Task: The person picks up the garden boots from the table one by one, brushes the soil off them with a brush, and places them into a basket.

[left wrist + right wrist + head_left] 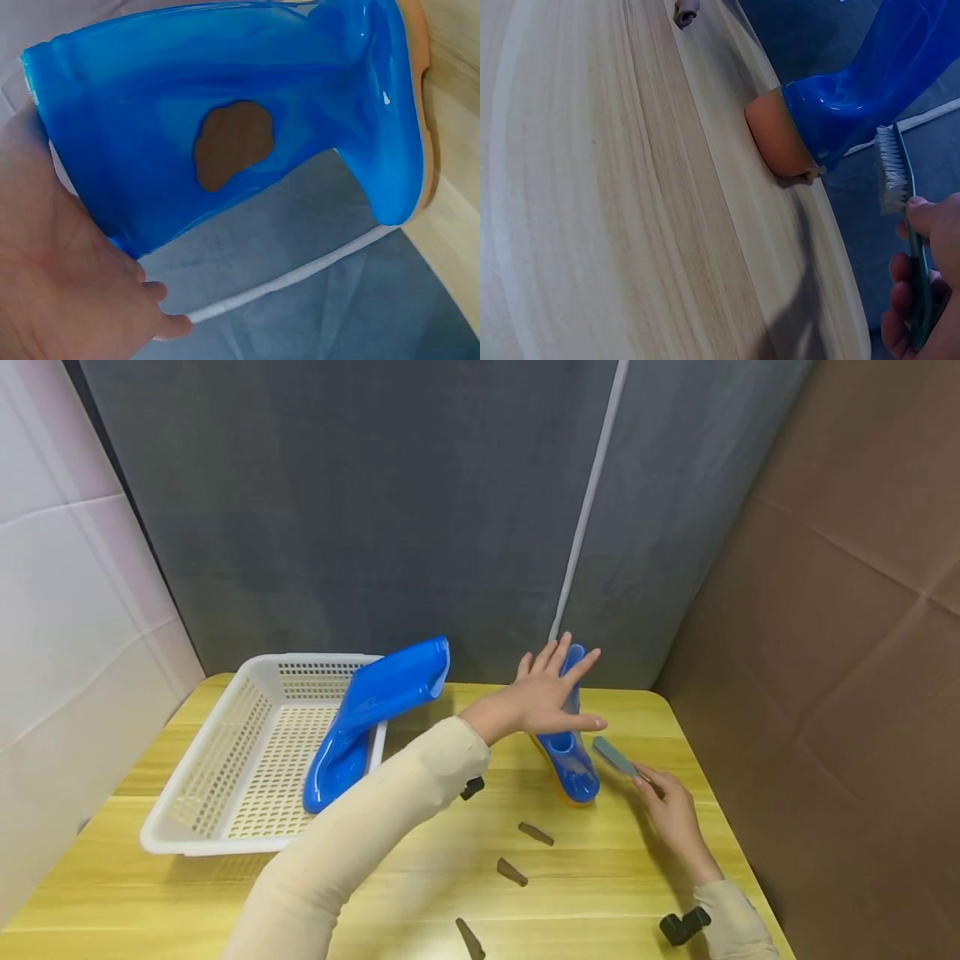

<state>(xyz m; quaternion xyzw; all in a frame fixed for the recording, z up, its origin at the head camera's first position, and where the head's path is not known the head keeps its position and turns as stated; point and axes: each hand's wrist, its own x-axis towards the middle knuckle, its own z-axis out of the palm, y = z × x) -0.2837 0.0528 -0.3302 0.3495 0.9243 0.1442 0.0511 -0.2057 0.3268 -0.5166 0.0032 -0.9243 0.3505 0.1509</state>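
Note:
A blue rain boot (572, 768) with an orange sole stands upright on the table. My left hand (546, 695) is at the top of its shaft, fingers spread, overlapping the boot in the head view. The left wrist view shows a brown patch (234, 146) on the shaft and the hand (71, 277) right beside the boot's opening. In my right hand (670, 814) is a green-handled scrub brush (917, 281), gripped by the handle. Its white bristles (891, 169) face the boot, a short way from it.
At the left, a white plastic basket (153, 822) holds a second blue boot (375, 702), leaning over its right rim. Several brown strips, one nearest the boot (536, 834), lie on the wooden table (600, 893). A grey cloth (337, 527) hangs behind, a brown one (847, 652) at right.

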